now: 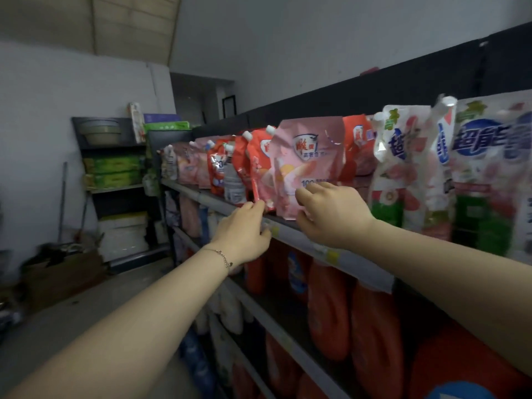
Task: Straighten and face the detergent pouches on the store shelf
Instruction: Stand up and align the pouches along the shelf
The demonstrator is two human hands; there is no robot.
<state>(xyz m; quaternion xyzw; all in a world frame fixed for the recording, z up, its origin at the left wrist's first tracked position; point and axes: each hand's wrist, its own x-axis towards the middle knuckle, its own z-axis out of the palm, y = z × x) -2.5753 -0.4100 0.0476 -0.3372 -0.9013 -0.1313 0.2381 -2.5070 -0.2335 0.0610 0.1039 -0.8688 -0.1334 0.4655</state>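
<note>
Shelf (288,233): pink pouch (308,151) rises from right grip (331,214), red pouch (259,165) from left grip (244,228).

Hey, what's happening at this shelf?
A person is tidying detergent pouches on a store shelf. Their left hand pinches the bottom edge of a red pouch that is turned sideways. Their right hand grips the lower part of the pink pouch beside it, which faces forward.

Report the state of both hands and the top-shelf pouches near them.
left hand: pinches the red pouch's lower edge.
right hand: grips the pink pouch's lower part.
red pouch: upright, turned edge-on, capped.
pink pouch: upright, front facing out.
white pouch: crumpled, top slumped.
</note>
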